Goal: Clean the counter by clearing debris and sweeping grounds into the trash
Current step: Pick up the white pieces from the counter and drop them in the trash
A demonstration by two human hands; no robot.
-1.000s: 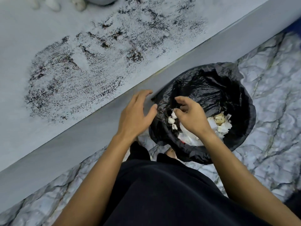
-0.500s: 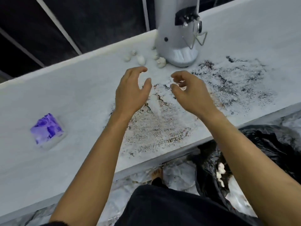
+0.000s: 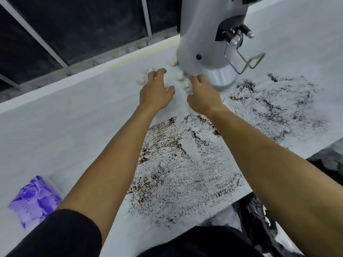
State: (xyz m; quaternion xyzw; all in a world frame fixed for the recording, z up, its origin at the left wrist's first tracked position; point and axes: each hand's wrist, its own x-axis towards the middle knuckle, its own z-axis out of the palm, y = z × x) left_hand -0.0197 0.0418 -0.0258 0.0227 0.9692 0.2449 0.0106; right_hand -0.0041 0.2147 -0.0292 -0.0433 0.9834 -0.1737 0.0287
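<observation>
Several small white crumpled debris lumps (image 3: 142, 80) lie on the white counter (image 3: 74, 127) by the base of a grey grinder (image 3: 207, 43). My left hand (image 3: 156, 90) reaches over them, its spread, curved fingers touching down among the lumps. My right hand (image 3: 202, 96) is beside it at the grinder's base, fingers bent over more white lumps (image 3: 187, 86); I see no lump gripped. Dark coffee grounds (image 3: 185, 164) are smeared across the counter under my forearms and to the right (image 3: 278, 106). The black-bagged trash bin (image 3: 259, 217) stands below the counter's front edge.
A purple packet (image 3: 35, 201) lies at the counter's near left. The grinder has a wire fork (image 3: 245, 60) sticking out to the right. Dark window panes (image 3: 83, 25) run behind the counter's far edge.
Both hands left the trash bin, rose over the counter and moved forward to the white lumps at the grinder's base. My view came closer to the grinder.
</observation>
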